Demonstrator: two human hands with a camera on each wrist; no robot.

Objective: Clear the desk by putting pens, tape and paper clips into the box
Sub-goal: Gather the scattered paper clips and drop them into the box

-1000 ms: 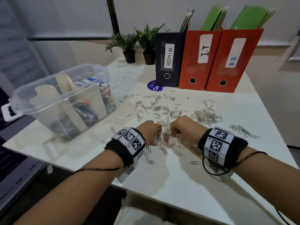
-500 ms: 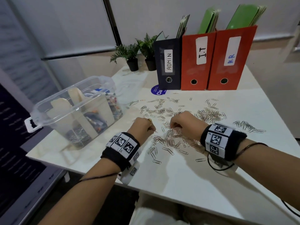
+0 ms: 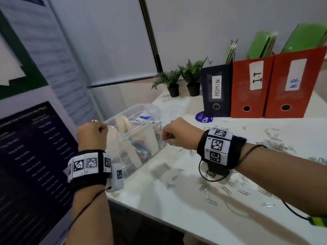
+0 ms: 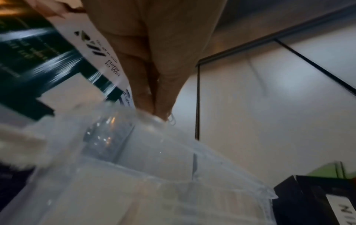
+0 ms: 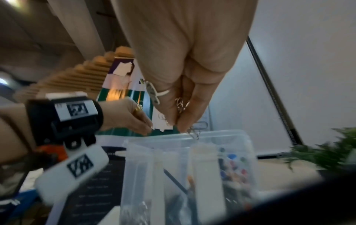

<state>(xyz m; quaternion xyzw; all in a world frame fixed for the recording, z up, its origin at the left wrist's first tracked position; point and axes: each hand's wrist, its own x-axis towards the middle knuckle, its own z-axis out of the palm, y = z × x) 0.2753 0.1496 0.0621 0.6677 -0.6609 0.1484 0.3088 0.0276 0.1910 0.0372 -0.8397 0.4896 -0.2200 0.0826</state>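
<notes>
My right hand (image 3: 178, 134) and left hand (image 3: 92, 134) pinch paper clips (image 5: 198, 129) directly above the clear box (image 3: 134, 137), frame centre.

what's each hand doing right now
Left hand: fingers pinched on paper clips, above the box.
Right hand: pinching paper clips, at the box.

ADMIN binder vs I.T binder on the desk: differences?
The ADMIN binder is dark navy; the I.T binder is red. The ADMIN binder's label is printed, the I.T binder's handwritten. The I.T binder holds green folders. Both stand upright, side by side, with white spine labels and finger holes.
</notes>
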